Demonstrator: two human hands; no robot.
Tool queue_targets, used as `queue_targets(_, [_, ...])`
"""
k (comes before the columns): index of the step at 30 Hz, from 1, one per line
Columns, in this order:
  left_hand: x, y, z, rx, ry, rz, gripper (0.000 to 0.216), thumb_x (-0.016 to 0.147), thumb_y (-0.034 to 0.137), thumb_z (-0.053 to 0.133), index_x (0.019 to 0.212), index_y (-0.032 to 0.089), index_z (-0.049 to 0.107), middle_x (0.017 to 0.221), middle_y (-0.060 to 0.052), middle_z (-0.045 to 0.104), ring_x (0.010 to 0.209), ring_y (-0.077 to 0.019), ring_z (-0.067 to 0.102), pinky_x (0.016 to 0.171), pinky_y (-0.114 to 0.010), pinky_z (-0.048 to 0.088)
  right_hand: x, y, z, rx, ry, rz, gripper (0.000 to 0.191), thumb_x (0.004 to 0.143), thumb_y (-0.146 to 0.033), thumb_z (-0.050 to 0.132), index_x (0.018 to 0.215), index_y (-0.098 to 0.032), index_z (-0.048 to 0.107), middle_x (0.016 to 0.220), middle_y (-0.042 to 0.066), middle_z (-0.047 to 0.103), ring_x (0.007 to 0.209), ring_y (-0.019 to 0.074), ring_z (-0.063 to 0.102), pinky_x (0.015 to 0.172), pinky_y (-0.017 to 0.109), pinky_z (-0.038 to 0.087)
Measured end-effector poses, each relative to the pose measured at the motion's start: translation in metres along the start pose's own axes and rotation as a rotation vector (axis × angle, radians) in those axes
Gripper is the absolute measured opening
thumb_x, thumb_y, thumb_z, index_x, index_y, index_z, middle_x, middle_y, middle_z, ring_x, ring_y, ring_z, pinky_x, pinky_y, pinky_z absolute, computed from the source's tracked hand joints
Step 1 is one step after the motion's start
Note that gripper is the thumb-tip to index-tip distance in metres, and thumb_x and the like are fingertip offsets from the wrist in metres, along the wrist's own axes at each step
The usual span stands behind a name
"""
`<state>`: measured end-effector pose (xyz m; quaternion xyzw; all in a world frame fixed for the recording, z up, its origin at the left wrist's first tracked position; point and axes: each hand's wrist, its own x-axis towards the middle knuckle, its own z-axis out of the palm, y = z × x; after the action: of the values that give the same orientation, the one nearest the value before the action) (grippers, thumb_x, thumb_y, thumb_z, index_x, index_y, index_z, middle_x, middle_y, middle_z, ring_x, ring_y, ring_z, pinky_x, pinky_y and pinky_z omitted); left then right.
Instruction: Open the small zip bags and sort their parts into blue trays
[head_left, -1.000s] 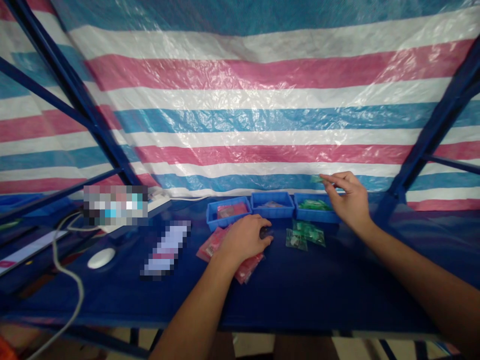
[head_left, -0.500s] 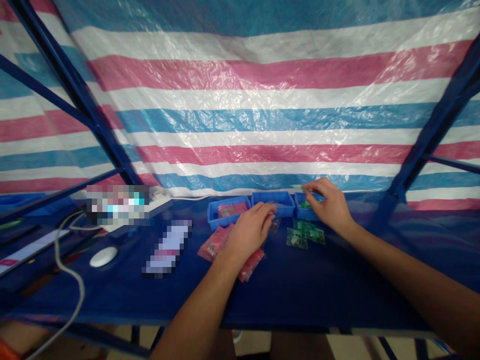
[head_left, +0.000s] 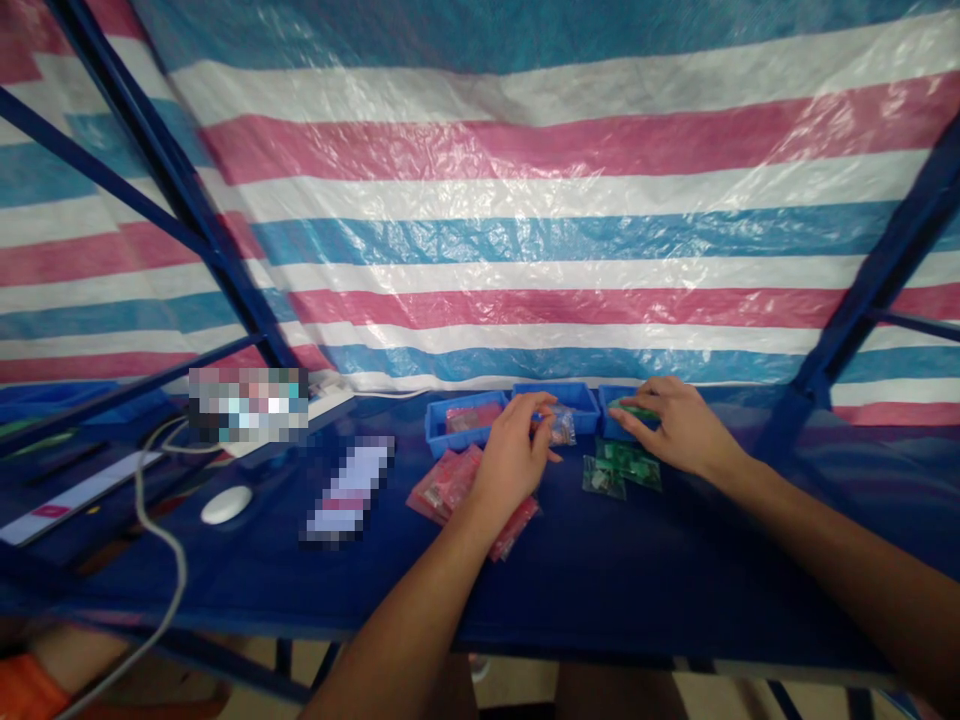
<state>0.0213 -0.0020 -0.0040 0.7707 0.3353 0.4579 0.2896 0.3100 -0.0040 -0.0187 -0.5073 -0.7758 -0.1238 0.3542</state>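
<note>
My left hand is bent over the middle blue bin's front edge, its fingers pinching a small clear plastic bag with brownish contents I cannot make out. Under that wrist lies a pile of pink plastic packets, partly covered by my forearm. My right hand reaches to the right blue bin, thumb and fingers closed around a green packet. Several green packets rest on the table just in front of that bin. The left blue bin contains pink packets; the middle blue bin is partly hidden by my left hand.
To the left on the blue table are a blurred-out phone-shaped item, a white oval object and a white cable. Blue metal posts frame a striped plastic sheet. An orange sleeve shows at lower left.
My right hand has come down into the right bin from just above it. The clear bag at my left fingertips has lifted toward the middle bin. The view has shifted slightly.
</note>
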Motion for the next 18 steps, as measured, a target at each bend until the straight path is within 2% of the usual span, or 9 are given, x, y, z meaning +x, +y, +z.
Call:
queue_targets(2, [0.001, 0.000, 0.003, -0.079, 0.005, -0.021, 0.031, 0.100, 0.024, 0.058, 0.131, 0.019, 0.062, 0.120, -0.010, 0.064, 0.075, -0.0124, 0.070, 0.057, -0.022, 0.063, 0.000, -0.017, -0.001, 0.125, 0.059, 0.024, 0.031, 0.096, -0.053, 0.067, 0.109, -0.027, 0.081, 0.098, 0.011, 0.075, 0.101, 0.0344, 0.068, 0.099, 0.054, 0.051])
queue_targets(4, [0.000, 0.000, 0.006, -0.150, -0.010, -0.037, 0.034, 0.098, 0.023, 0.061, 0.133, 0.019, 0.061, 0.119, -0.010, 0.065, 0.078, -0.0132, 0.071, 0.061, -0.024, 0.065, -0.001, -0.037, 0.001, 0.353, 0.032, 0.079, 0.034, 0.096, -0.051, 0.069, 0.122, -0.029, 0.076, 0.107, 0.009, 0.077, 0.103, 0.0327, 0.070, 0.096, 0.051, 0.055])
queue_targets(6, [-0.001, -0.001, 0.008, -0.192, -0.033, -0.043, 0.036, 0.097, 0.022, 0.063, 0.134, 0.020, 0.061, 0.121, -0.011, 0.067, 0.081, -0.0142, 0.073, 0.065, -0.026, 0.067, -0.005, -0.054, 0.008, 0.681, -0.091, 0.175, 0.043, 0.094, -0.052, 0.073, 0.131, -0.030, 0.070, 0.110, 0.008, 0.078, 0.096, 0.0289, 0.074, 0.083, 0.044, 0.059])
queue_targets(9, [-0.002, -0.001, 0.011, -0.195, -0.061, -0.037, 0.036, 0.096, 0.022, 0.068, 0.131, 0.020, 0.063, 0.121, -0.011, 0.071, 0.086, -0.0160, 0.076, 0.073, -0.028, 0.067, -0.010, -0.067, 0.021, 1.011, -0.206, 0.321, 0.042, 0.089, -0.053, 0.080, 0.120, -0.027, 0.070, 0.107, 0.007, 0.080, 0.090, 0.0254, 0.076, 0.072, 0.037, 0.060])
queue_targets(13, [-0.002, -0.003, 0.013, -0.199, -0.094, -0.039, 0.036, 0.091, 0.017, 0.073, 0.127, 0.018, 0.066, 0.110, -0.010, 0.077, 0.093, -0.0181, 0.078, 0.082, -0.030, 0.066, -0.013, -0.070, 0.028, 1.113, -0.166, 0.415, 0.040, 0.082, -0.055, 0.086, 0.102, -0.025, 0.069, 0.096, 0.005, 0.079, 0.078, 0.0203, 0.073, 0.068, 0.034, 0.060])
queue_targets(18, [-0.002, -0.003, 0.014, -0.189, -0.097, -0.036, 0.033, 0.087, 0.012, 0.073, 0.119, 0.017, 0.068, 0.104, -0.009, 0.079, 0.092, -0.0173, 0.078, 0.085, -0.030, 0.065, -0.012, -0.076, 0.024, 1.128, -0.135, 0.426, 0.040, 0.080, -0.055, 0.086, 0.097, -0.024, 0.067, 0.089, 0.002, 0.076, 0.071, 0.0177, 0.070, 0.070, 0.035, 0.061])
